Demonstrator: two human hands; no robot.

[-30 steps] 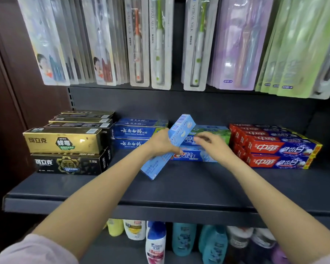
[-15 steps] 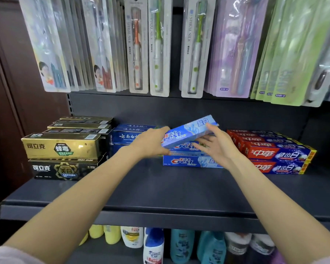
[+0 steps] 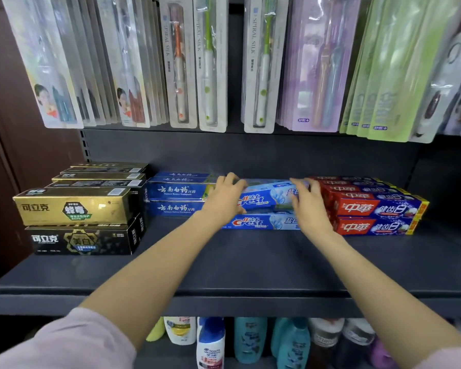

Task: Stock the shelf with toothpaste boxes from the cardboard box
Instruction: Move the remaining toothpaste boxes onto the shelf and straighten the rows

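A blue Crest toothpaste box (image 3: pixel 268 199) lies nearly level on top of another Crest box (image 3: pixel 261 222) in the middle of the dark shelf (image 3: pixel 250 267). My left hand (image 3: pixel 225 199) grips its left end, fingers curled over the top edge. At the box's right end my right hand (image 3: pixel 308 206) rests with its fingers spread and fairly straight. Both hands hide the ends of the box. The cardboard box is out of view.
Dark blue toothpaste boxes (image 3: pixel 176 194) stack to the left, gold and black ones (image 3: pixel 77 209) further left, red ones (image 3: pixel 370 206) to the right. Hanging toothbrush packs (image 3: pixel 210 62) overhang the shelf. Bottles (image 3: pixel 210 342) stand on the shelf below.
The Crest box went from steeply tilted in my left hand to lying almost flat on the Crest stack. Both hands moved back toward the shelf wall with it.
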